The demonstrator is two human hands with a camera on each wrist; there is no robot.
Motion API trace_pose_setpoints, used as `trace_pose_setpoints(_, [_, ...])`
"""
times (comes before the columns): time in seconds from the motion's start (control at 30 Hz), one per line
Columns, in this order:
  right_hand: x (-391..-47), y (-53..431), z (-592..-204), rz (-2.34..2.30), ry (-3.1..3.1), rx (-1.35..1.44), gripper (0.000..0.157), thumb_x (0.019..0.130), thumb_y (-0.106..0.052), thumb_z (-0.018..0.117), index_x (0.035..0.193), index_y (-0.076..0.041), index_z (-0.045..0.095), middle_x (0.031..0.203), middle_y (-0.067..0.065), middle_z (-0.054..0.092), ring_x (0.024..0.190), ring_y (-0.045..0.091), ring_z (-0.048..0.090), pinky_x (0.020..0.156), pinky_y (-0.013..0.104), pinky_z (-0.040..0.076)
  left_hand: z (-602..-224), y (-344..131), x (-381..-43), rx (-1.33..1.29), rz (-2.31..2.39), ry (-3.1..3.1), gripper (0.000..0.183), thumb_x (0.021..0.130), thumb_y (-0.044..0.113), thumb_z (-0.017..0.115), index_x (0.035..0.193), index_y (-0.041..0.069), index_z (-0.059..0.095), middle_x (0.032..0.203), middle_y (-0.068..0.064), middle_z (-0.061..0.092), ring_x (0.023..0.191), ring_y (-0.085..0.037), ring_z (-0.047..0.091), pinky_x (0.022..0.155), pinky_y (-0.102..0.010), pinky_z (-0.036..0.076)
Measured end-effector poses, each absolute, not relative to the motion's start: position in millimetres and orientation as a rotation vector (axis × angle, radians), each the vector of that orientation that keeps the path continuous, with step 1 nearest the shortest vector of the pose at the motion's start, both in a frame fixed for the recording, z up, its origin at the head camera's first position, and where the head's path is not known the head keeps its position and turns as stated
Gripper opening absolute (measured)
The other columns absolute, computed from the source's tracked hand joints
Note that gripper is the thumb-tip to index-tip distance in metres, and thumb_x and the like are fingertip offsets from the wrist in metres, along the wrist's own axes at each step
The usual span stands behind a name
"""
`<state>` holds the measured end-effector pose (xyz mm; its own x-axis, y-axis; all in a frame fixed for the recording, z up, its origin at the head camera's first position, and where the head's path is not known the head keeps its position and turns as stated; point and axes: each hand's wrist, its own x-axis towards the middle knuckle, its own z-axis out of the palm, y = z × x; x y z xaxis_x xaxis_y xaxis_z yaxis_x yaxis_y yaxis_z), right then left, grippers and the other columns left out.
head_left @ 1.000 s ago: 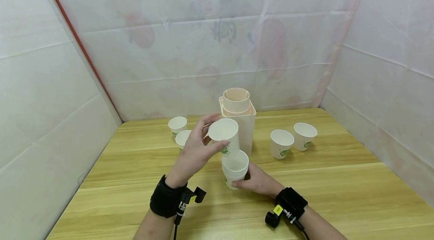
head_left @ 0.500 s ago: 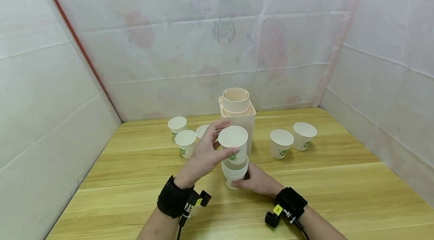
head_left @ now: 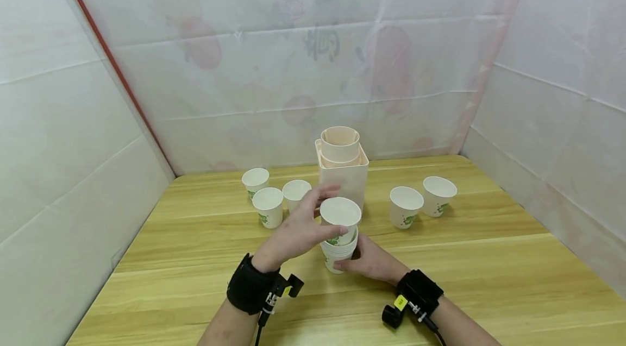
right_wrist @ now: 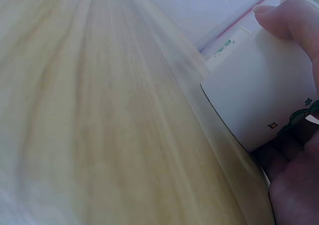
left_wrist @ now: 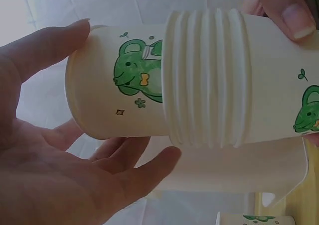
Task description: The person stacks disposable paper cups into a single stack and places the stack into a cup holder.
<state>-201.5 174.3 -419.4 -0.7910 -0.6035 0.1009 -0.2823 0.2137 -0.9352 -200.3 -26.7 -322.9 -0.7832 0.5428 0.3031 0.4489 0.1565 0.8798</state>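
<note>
My left hand (head_left: 298, 229) holds a white paper cup (head_left: 340, 213) by its upper part, thumb in front and fingers behind. In the left wrist view the cup's lower end sits inside a stack of paper cups (left_wrist: 207, 80) with several rolled rims, and its green animal print is partly covered. The left thumb (left_wrist: 75, 36) is at its rim. My right hand (head_left: 374, 262) grips the stack low down from the right, upright close over the table. The right wrist view shows the stack's bottom cup (right_wrist: 264, 85) in that hand's grasp.
Behind the stack stands a pale square container (head_left: 349, 180) with a round tube (head_left: 339, 145) in it. Upright paper cups stand at its left, the nearest cup (head_left: 268, 210) beside my left hand. Two more, a cup (head_left: 406, 210) and another cup (head_left: 439, 199), stand right. Fabric walls (head_left: 313, 90) enclose the table (head_left: 161, 281).
My left hand has moved right and down with its cup, from above the stack into its mouth. Cups behind that hand have come into sight. The right hand and stack have stayed put.
</note>
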Motion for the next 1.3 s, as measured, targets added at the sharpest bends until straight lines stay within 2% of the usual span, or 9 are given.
trace_pose_setpoints(0.13, [-202.4,174.3,-420.9,-1.616,2.206,-0.858,0.061,0.083,-0.018,0.068,0.132,-0.016,0.031,0.124,0.006,0.049,0.112,0.02,0.047,0.095,0.044,0.037,-327.2,-26.4,-203.1,1.0,1.639,2.331,0.073,0.076,0.023,0.075,0.135,0.027,0.033,0.127,-0.004,0.048,0.112,-0.015,0.045,0.096,-0.043,0.035])
trace_pose_setpoints(0.3, [-202.3,174.8,-421.8,-1.619,2.211,-0.87,0.062,0.082,-0.018,0.068,0.132,-0.017,0.031,0.125,0.006,0.047,0.112,0.02,0.047,0.094,0.044,0.038,-329.8,-24.0,-205.4,1.053,1.58,2.315,0.072,0.075,0.009,0.073,0.135,0.013,0.033,0.127,-0.014,0.048,0.112,-0.024,0.045,0.094,-0.046,0.037])
trace_pose_setpoints(0.4, [-201.8,174.8,-421.6,-1.618,2.217,-0.859,0.062,0.082,-0.019,0.068,0.132,-0.017,0.031,0.126,0.006,0.046,0.113,0.019,0.046,0.094,0.043,0.038,-330.9,-24.3,-205.1,1.051,1.51,2.371,0.072,0.075,0.009,0.074,0.135,0.01,0.034,0.128,-0.013,0.046,0.113,-0.025,0.041,0.093,-0.047,0.038])
trace_pose_setpoints(0.73, [-200.0,174.1,-420.2,-1.615,2.221,-0.85,0.059,0.083,-0.018,0.067,0.131,-0.016,0.034,0.126,0.006,0.045,0.111,0.019,0.047,0.092,0.04,0.041,-335.3,-27.5,-204.2,1.074,1.221,2.548,0.067,0.077,0.03,0.073,0.134,0.022,0.039,0.132,0.002,0.038,0.115,-0.016,0.038,0.093,-0.038,0.038])
trace_pose_setpoints(0.9, [-200.7,173.6,-419.1,-1.604,2.22,-0.857,0.06,0.083,-0.019,0.067,0.132,-0.012,0.034,0.125,0.006,0.046,0.11,0.019,0.048,0.091,0.038,0.041,-336.5,-28.6,-203.9,1.062,1.167,2.568,0.063,0.079,0.032,0.072,0.132,0.029,0.039,0.134,0.0,0.036,0.114,-0.017,0.04,0.091,-0.036,0.039])
trace_pose_setpoints(1.07, [-200.7,173.5,-418.4,-1.592,2.238,-0.849,0.061,0.083,-0.02,0.068,0.132,-0.011,0.034,0.125,0.006,0.046,0.11,0.018,0.048,0.091,0.038,0.041,-336.4,-30.6,-203.6,1.057,1.127,2.555,0.064,0.08,0.034,0.07,0.135,0.022,0.037,0.135,-0.003,0.034,0.113,-0.019,0.04,0.09,-0.036,0.04])
trace_pose_setpoints(1.3, [-199.6,173.3,-419.2,-1.596,2.244,-0.835,0.061,0.083,-0.019,0.068,0.132,-0.015,0.033,0.126,0.006,0.044,0.111,0.019,0.047,0.092,0.039,0.041,-335.9,-31.4,-203.5,1.039,1.085,2.543,0.064,0.082,0.036,0.069,0.135,0.028,0.035,0.134,-0.002,0.034,0.111,-0.017,0.041,0.09,-0.036,0.04])
